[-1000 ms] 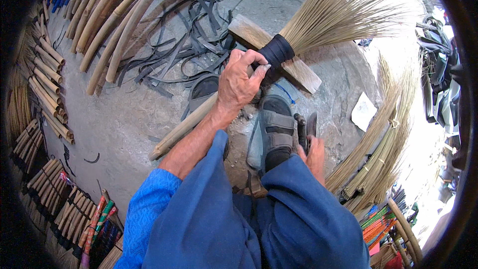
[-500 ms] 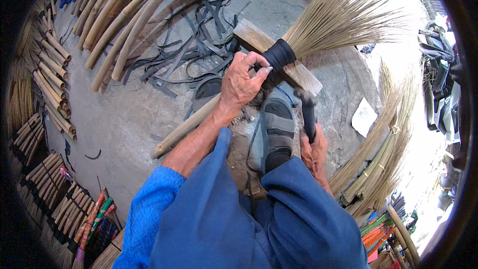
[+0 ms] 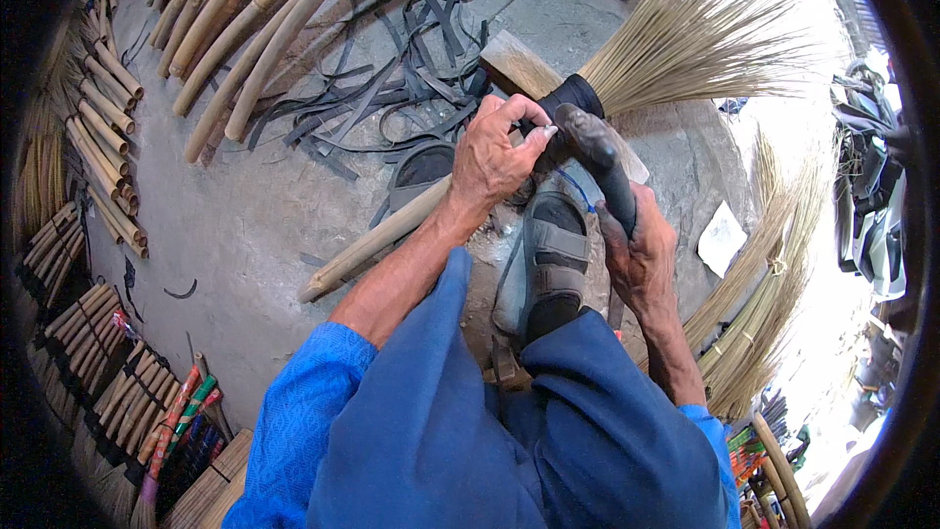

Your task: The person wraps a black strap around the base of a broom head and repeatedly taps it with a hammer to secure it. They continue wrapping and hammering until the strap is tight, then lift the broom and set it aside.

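A broom with splayed straw bristles (image 3: 700,39) lies over a wooden block (image 3: 519,64), its neck wrapped in a black rubber band (image 3: 576,96). Its pale wooden handle (image 3: 377,240) runs back beneath my left forearm. At the near edge of the wrapping, my left hand (image 3: 494,152) is closed in a pinch; a small pale tip shows at the fingertips, too small to name. My right hand (image 3: 643,247) grips the dark handle of a hammer (image 3: 609,171). The hammer's head is against or just over the wrapping, close to my left fingertips.
Loose black rubber strips (image 3: 401,88) lie tangled on the floor beyond my left arm. Bamboo poles (image 3: 264,39) and stick bundles (image 3: 108,167) line the left side. Straw bundles (image 3: 754,323) and white paper (image 3: 722,240) lie right. My sandalled foot (image 3: 558,260) stands near the block.
My right hand has raised the hammer from beside the block up to the black wrapping. My left hand keeps its pinch there. The whole view has shifted slightly.
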Tool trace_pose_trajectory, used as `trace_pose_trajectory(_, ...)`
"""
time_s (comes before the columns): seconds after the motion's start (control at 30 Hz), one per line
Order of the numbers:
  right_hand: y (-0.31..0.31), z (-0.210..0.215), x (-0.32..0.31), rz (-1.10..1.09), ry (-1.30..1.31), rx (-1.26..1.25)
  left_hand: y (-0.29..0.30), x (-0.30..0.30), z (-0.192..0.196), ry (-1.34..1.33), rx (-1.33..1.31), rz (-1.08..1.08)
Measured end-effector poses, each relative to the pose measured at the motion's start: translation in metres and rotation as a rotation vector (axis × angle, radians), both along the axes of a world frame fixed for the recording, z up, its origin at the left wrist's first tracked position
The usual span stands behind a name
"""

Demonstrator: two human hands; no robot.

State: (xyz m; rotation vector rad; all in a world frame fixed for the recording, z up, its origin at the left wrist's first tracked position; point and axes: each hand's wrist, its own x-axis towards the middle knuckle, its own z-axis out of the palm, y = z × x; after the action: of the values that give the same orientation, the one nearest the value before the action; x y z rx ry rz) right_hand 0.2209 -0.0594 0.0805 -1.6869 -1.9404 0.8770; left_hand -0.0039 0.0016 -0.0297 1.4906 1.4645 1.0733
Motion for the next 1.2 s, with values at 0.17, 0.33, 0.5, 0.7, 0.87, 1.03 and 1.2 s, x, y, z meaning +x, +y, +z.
trace_pose_trajectory(0.17,0.010,-0.009,0.008,0.075,-0.204,-0.043,0.002,0.000,0.000,-0.014,-0.019,0.017)
trace_pose_trajectory(0.33,0.014,-0.011,0.011,0.115,-0.152,-0.051,0.002,-0.003,0.001,0.005,-0.086,-0.015)
trace_pose_trajectory(0.5,0.016,0.008,0.011,0.052,-0.097,-0.076,-0.002,-0.002,0.000,-0.023,-0.020,0.018)
trace_pose_trajectory(0.7,0.011,0.018,0.008,0.149,-0.079,0.038,-0.001,-0.001,-0.003,0.072,0.028,-0.001)
trace_pose_trajectory(0.87,0.020,0.006,0.019,0.067,-0.142,-0.126,-0.001,-0.004,-0.003,0.094,0.019,0.001)
trace_pose_trajectory(1.03,0.000,0.006,0.021,0.124,-0.006,0.118,-0.002,-0.006,-0.002,0.109,-0.014,-0.026)
trace_pose_trajectory(1.2,0.032,-0.007,0.011,0.108,-0.240,-0.262,-0.004,-0.006,-0.003,0.115,0.032,-0.020)
